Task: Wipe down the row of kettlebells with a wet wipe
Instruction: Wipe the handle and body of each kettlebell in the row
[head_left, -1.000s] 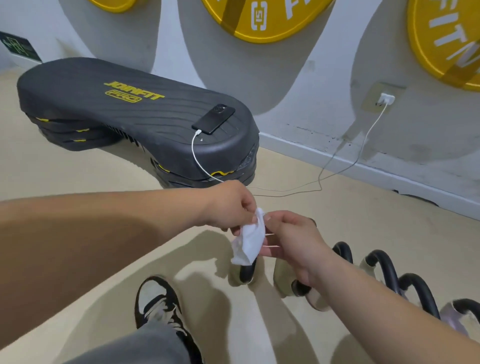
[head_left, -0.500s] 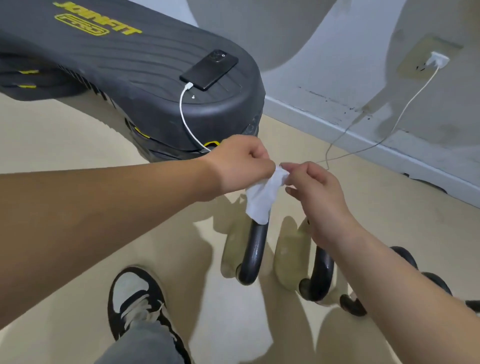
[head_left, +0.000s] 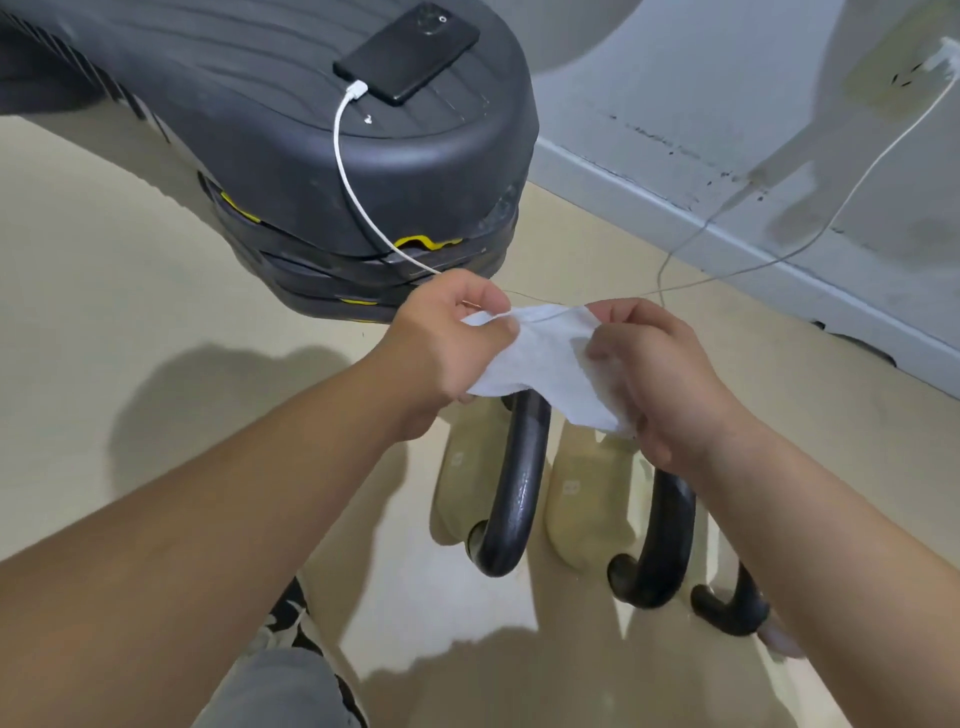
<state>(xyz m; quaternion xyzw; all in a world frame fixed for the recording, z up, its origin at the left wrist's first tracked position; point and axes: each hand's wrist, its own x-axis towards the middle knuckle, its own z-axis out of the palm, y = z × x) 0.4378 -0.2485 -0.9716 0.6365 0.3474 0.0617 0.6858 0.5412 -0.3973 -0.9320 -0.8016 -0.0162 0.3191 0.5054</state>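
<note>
A stack of black step platforms (head_left: 311, 156) with yellow tabs fills the upper left of the frame. A dark phone (head_left: 406, 52) lies on top of it. A white cable (head_left: 347, 171) drops from the phone down the stack's front, passes behind my hands and climbs the grey wall to a charger plug (head_left: 943, 60) at the upper right edge. At the bottom of the frame I see my grey trouser leg (head_left: 280, 691) and part of a black-and-white shoe (head_left: 291, 618) on the beige floor (head_left: 104, 312).

The kettlebells stand in a row on the floor, from lower centre toward the lower right, with khaki bodies and black handles. My right forearm crosses over the second kettlebell (head_left: 670, 535) and the third kettlebell (head_left: 727, 608) and hides much of both.

The wet wipe (head_left: 545, 358) is stretched between my hands at mid-frame. My left grip (head_left: 447, 338) pinches its upper left edge between thumb and fingers. My right grip (head_left: 660, 369) has its fingers curled on the right side. The wipe hangs directly above the handle of the first kettlebell (head_left: 514, 493). Its lower edge overlaps the top of that handle in the picture, and I cannot tell whether it touches.
</note>
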